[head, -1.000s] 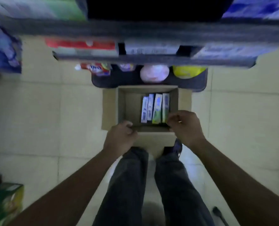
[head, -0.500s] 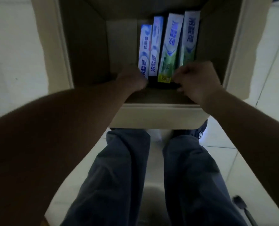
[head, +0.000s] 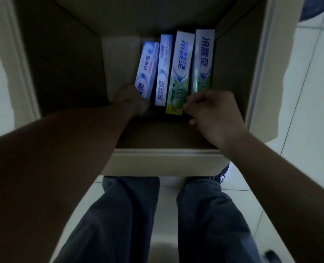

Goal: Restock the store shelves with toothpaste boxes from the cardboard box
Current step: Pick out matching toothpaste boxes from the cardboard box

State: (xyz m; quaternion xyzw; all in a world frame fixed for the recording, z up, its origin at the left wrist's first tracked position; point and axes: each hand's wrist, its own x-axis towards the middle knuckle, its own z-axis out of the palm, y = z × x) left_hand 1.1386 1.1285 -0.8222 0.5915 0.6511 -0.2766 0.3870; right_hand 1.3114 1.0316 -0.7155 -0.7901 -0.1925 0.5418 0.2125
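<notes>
Cardboard box (head: 66,54), four toothpaste boxes (head: 164,73) packed tight. Your left hand (head: 132,99) at tilted blue box (head: 148,69), right hand (head: 216,114) at green box (head: 178,76); neither grip discernible. Hazard: lifting may drag neighbours askew.

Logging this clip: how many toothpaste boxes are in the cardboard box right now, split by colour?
Blue-and-white toothpaste boxes: 2
Green-and-white toothpaste boxes: 2
Total: 4, all inside the cardboard box
</notes>
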